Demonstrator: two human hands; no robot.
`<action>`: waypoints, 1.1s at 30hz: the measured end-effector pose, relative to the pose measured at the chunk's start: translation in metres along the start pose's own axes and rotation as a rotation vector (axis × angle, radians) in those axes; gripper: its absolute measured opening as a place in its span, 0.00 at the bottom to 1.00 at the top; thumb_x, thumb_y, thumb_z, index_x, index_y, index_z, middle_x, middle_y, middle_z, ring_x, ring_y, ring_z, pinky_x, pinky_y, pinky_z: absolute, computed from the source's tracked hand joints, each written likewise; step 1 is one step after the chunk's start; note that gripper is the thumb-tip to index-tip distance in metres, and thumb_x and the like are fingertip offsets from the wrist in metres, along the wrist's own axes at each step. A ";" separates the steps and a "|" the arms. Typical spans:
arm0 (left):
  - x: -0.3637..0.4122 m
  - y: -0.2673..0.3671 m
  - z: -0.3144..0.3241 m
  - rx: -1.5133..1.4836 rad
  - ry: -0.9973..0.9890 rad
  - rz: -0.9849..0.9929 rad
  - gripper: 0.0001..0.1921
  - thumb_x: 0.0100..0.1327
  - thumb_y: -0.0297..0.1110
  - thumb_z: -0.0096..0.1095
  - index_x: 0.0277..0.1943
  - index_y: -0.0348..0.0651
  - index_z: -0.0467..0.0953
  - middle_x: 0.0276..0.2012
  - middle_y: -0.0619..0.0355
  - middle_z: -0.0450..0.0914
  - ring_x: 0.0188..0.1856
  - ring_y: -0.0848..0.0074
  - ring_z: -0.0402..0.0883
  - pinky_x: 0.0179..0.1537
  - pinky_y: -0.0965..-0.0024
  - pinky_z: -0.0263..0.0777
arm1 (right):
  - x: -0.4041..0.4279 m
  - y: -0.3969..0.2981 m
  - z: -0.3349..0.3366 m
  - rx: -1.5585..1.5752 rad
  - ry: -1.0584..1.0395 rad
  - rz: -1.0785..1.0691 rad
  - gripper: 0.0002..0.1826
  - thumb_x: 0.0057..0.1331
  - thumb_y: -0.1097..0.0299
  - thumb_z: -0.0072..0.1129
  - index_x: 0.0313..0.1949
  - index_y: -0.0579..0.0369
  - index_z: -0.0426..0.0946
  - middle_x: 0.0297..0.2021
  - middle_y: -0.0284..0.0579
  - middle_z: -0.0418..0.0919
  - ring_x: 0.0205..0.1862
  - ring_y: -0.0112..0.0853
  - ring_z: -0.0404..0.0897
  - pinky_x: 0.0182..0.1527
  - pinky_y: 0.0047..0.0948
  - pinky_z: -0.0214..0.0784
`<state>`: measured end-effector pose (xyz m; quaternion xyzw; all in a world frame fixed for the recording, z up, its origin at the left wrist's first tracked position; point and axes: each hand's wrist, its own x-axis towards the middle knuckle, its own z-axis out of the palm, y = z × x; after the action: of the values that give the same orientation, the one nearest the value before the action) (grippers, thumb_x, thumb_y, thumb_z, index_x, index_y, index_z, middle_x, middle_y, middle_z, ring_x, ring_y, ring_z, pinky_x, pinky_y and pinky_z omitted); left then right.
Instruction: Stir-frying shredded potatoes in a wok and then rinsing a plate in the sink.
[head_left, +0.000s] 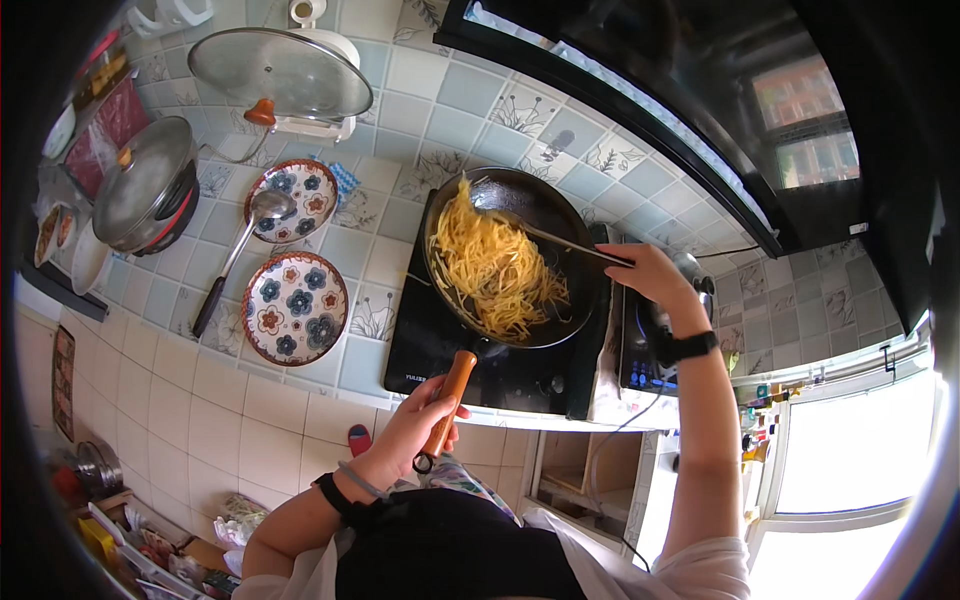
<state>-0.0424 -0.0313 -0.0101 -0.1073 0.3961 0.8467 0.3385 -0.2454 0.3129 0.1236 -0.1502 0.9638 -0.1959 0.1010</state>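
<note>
My left hand is closed around the wooden handle of a dark wok, which sits on a black cooktop. Shredded yellow food, perhaps potato, fills the wok's left and middle part. In my right hand is a thin-handled spatula or turner; its head is partly hidden in the food near the back of the wok. Some shreds stand up at the back left rim. To the left lie two flower-patterned plates, one bare, the other under the bowl of a metal ladle.
A lidded pot stands at the far left. A large glass lid leans at the back wall. The range hood overhangs the back right. Right of the wok is a second cooker with lit controls and a cord.
</note>
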 end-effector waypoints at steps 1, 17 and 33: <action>0.000 0.000 0.000 0.007 0.014 0.005 0.24 0.73 0.34 0.48 0.69 0.43 0.59 0.42 0.49 0.79 0.28 0.75 0.77 0.30 0.73 0.74 | -0.011 -0.012 -0.006 0.004 -0.001 0.002 0.19 0.63 0.68 0.59 0.54 0.48 0.79 0.27 0.45 0.80 0.27 0.33 0.78 0.32 0.32 0.70; 0.001 0.001 0.003 0.020 0.010 0.000 0.24 0.72 0.35 0.48 0.69 0.43 0.59 0.41 0.49 0.79 0.28 0.75 0.76 0.30 0.73 0.73 | -0.126 -0.077 0.018 -0.380 0.150 0.080 0.17 0.61 0.66 0.61 0.51 0.45 0.81 0.29 0.48 0.76 0.33 0.45 0.79 0.35 0.42 0.71; 0.000 0.001 0.001 -0.003 0.014 0.004 0.24 0.72 0.35 0.49 0.69 0.43 0.59 0.41 0.50 0.79 0.28 0.76 0.76 0.29 0.74 0.73 | -0.040 -0.002 0.030 0.627 -0.079 0.476 0.18 0.69 0.65 0.54 0.57 0.56 0.77 0.21 0.32 0.74 0.19 0.19 0.67 0.22 0.18 0.57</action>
<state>-0.0432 -0.0311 -0.0089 -0.1131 0.3972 0.8473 0.3340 -0.2000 0.3137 0.1028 0.1084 0.8603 -0.4461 0.2217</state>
